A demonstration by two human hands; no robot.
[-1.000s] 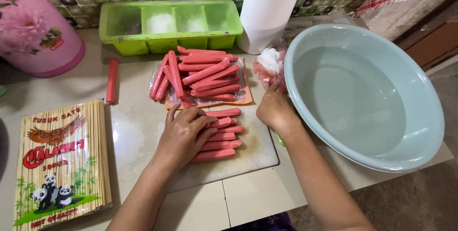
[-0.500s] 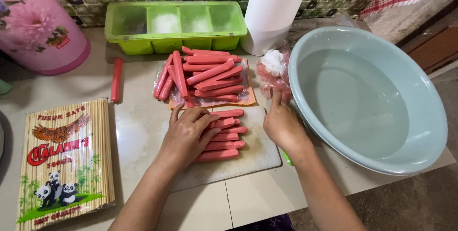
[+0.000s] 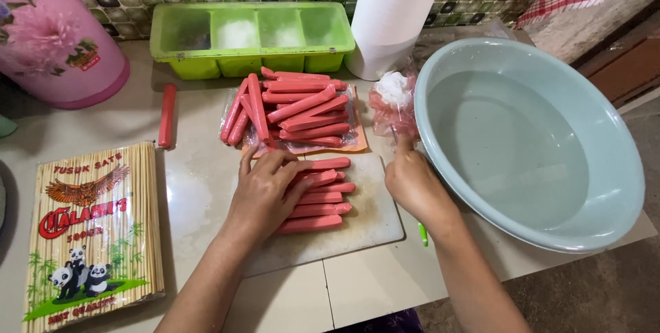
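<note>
On the white cutting board in front of me lies a row of red sausages, side by side with their ends pointing right; my left hand lies flat over the left part of that row, fingers spread a little and pressing down on them, clamped on nothing; the right ends of the sausages stick out from under my fingertips, between my two hands. My right hand sits at the right edge of the board, just beside the row but apart from it, curled loosely; I cannot tell whether it holds anything, though a bit of green shows below the wrist.

Behind the board, an opened plastic pack holds a loose heap of more sausages, some crossing each other; one single sausage lies alone to the left on the counter; a green compartment box at the back has something white in its middle sections; the big pale blue basin on my right holds clear water; a crumpled bag with something white in it rests against the basin's rim.

The sausages on the board are smooth, slim, evenly red and about equal in length.
</note>
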